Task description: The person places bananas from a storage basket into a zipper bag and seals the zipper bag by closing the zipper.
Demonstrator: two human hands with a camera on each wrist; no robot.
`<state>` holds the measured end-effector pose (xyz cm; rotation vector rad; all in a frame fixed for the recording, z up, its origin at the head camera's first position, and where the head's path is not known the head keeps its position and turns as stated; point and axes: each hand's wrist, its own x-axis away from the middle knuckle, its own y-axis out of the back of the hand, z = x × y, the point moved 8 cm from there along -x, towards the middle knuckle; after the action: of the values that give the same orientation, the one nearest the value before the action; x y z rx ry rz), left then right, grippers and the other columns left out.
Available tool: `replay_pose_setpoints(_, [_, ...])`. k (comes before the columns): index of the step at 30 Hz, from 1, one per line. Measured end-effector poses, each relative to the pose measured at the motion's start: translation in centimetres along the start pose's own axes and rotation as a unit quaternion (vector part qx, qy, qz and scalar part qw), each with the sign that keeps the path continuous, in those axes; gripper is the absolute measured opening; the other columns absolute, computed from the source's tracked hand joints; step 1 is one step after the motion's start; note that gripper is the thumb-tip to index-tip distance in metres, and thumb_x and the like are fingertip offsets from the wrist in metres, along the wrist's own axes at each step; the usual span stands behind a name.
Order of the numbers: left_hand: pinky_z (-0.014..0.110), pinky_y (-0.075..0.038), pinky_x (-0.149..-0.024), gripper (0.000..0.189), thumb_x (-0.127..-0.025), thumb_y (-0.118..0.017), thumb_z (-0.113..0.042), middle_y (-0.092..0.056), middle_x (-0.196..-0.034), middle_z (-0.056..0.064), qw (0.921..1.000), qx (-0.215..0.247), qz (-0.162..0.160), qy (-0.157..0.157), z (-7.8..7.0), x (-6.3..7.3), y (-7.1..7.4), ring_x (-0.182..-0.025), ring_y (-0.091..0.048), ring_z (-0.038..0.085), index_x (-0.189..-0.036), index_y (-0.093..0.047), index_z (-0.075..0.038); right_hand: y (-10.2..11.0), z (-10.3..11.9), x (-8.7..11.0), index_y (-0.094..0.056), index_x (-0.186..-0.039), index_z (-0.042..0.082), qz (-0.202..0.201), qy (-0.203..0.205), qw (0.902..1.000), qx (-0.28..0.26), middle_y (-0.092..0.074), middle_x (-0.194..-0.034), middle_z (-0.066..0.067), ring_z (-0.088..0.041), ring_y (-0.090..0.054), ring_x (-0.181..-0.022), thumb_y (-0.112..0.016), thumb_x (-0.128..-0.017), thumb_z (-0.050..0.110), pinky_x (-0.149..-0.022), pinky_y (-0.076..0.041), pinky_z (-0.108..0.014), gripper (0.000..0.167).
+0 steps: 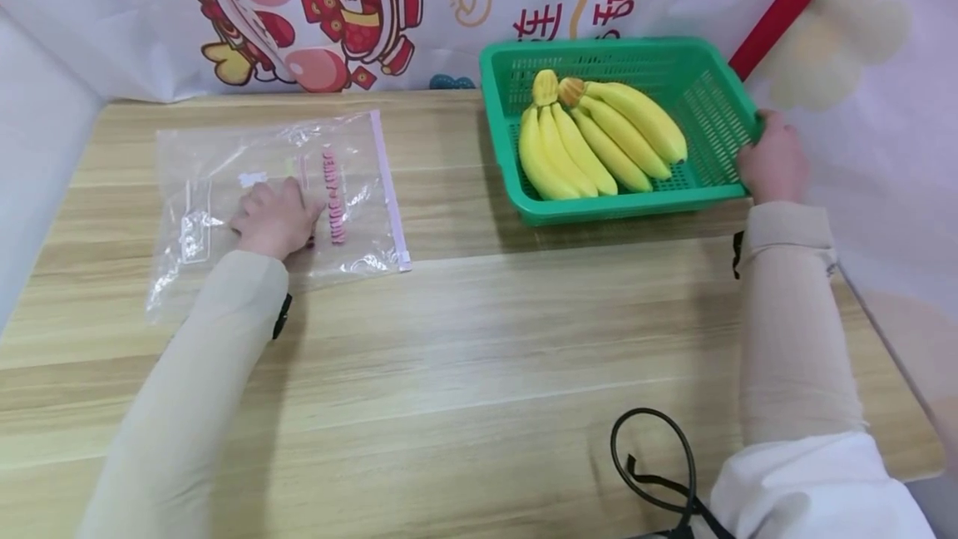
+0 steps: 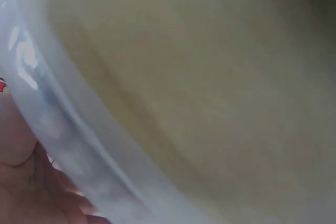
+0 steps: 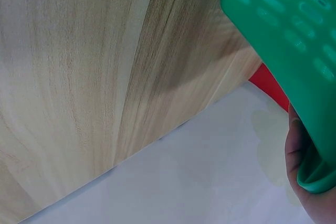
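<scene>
A clear plastic zip bag [image 1: 359, 190] with pink lettering and a lilac slider strip lies flat on the left of the table. My left hand [image 1: 277, 217] rests on the bag with its fingers spread. In the left wrist view, blurred clear plastic [image 2: 79, 135] covers part of that hand [image 2: 37, 187]. A green plastic basket [image 1: 636, 205] stands at the back right, holding a left banana bunch [image 1: 554, 152] and a right banana bunch [image 1: 632, 127]. With my right hand [image 1: 778, 160] I grip the basket's right rim; the right wrist view shows fingers around the rim.
The wood-grain table [image 1: 464, 356] runs up to a printed white cloth [image 1: 441, 15] at the back. A red strip [image 1: 793, 7] slants behind the basket. A looped black cable [image 1: 651, 414] lies near the front right, beside a white sleeve.
</scene>
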<state>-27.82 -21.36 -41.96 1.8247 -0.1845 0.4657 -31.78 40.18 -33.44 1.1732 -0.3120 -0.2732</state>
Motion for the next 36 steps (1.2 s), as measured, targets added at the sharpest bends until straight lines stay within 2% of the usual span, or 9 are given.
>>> replay_pose_setpoints(5, [0.083,-0.009,-0.097,0.077,-0.100,-0.019,-0.053,0.004,-0.142,0.051,0.9997,-0.011,0.013,-0.017,-0.2,0.0,-0.2,-0.130,-0.001,0.069,-0.151,0.002,0.002,0.1,0.1,0.0,-0.011,-0.154,0.008,0.001,0.003,1.0000,-0.006,-0.031,-0.147,-0.032,-0.045,-0.037,-0.126,-0.030,-0.095,0.015,-0.101,-0.033,-0.061,0.062])
replay_pose_setpoints(14, [0.083,-0.011,-0.098,0.079,-0.099,-0.018,-0.056,0.007,-0.145,0.047,0.9976,-0.033,0.029,-0.054,-0.3,-0.4,-0.3,-0.133,0.003,0.066,-0.152,0.003,-0.002,0.4,-0.3,-0.2,-0.012,-0.153,0.007,-0.004,0.004,1.0000,0.008,-0.032,-0.146,-0.033,-0.047,-0.038,-0.125,-0.030,-0.096,0.016,-0.099,-0.033,-0.062,0.061])
replay_pose_setpoints(18, [0.077,-0.007,-0.104,0.082,-0.097,-0.020,-0.060,0.007,-0.147,0.044,0.9965,-0.034,0.021,-0.073,0.4,-0.4,0.0,-0.135,0.003,0.064,-0.153,0.001,-0.004,0.3,0.0,-0.1,-0.013,-0.153,0.007,-0.006,0.003,0.9999,0.012,-0.033,-0.146,-0.033,-0.047,-0.038,-0.127,-0.031,-0.096,0.016,-0.101,-0.033,-0.062,0.061])
replay_pose_setpoints(22, [0.072,-0.002,-0.109,0.077,-0.100,-0.029,-0.052,0.007,-0.148,0.044,0.9959,-0.018,-0.005,-0.088,0.3,-0.2,0.9,-0.136,0.006,0.062,-0.151,-0.008,0.002,0.1,0.1,-0.1,-0.012,-0.153,0.007,-0.005,0.002,1.0000,0.007,-0.032,-0.146,-0.033,-0.046,-0.037,-0.126,-0.030,-0.096,0.015,-0.102,-0.033,-0.061,0.061])
replay_pose_setpoints(24, [0.069,-0.002,-0.112,0.071,-0.101,-0.033,-0.042,0.002,-0.149,0.044,0.9950,-0.009,-0.026,-0.096,-0.4,0.2,1.5,-0.138,0.003,0.060,-0.149,-0.013,0.006,0.1,0.1,-0.1,-0.012,-0.153,0.007,-0.005,0.004,1.0000,0.006,-0.032,-0.146,-0.033,-0.047,-0.038,-0.126,-0.029,-0.096,0.016,-0.101,-0.033,-0.062,0.061])
replay_pose_setpoints(26, [0.066,-0.007,-0.114,0.063,-0.100,-0.035,-0.032,-0.007,-0.149,0.043,0.9931,-0.003,-0.056,-0.103,-1.4,0.7,2.2,-0.138,-0.006,0.059,-0.147,-0.019,0.008,0.1,0.1,-0.1,-0.012,-0.153,0.007,-0.005,0.006,1.0000,0.003,-0.032,-0.146,-0.034,-0.047,-0.037,-0.126,-0.029,-0.096,0.016,-0.101,-0.033,-0.062,0.061])
replay_pose_setpoints(31, [0.064,-0.029,-0.107,0.049,-0.096,-0.043,-0.018,-0.035,-0.141,0.038,0.9850,-0.013,-0.122,-0.121,-4.7,2.4,3.2,-0.127,-0.035,0.054,-0.139,-0.040,0.006,0.1,0.1,-0.2,-0.013,-0.153,0.006,-0.006,0.010,0.9999,-0.001,-0.032,-0.145,-0.035,-0.048,-0.038,-0.123,-0.030,-0.096,0.016,-0.100,-0.033,-0.062,0.060])
replay_pose_setpoints(34, [0.063,-0.037,-0.102,0.044,-0.095,-0.047,-0.015,-0.044,-0.135,0.035,0.9808,-0.013,-0.129,-0.146,-6.5,3.1,2.7,-0.121,-0.043,0.051,-0.134,-0.046,0.005,0.0,0.1,-0.2,-0.013,-0.153,0.006,-0.008,0.012,0.9999,0.000,-0.033,-0.144,-0.035,-0.048,-0.039,-0.121,-0.030,-0.095,0.016,-0.099,-0.034,-0.062,0.060])
replay_pose_setpoints(36, [0.061,-0.038,-0.101,0.043,-0.095,-0.047,-0.016,-0.046,-0.133,0.033,0.9797,-0.006,-0.122,-0.159,-7.7,3.5,1.9,-0.119,-0.045,0.049,-0.133,-0.048,0.005,0.0,0.0,-0.1,-0.013,-0.153,0.006,-0.007,0.012,0.9999,-0.004,-0.033,-0.144,-0.035,-0.047,-0.039,-0.120,-0.030,-0.096,0.015,-0.098,-0.034,-0.062,0.061])
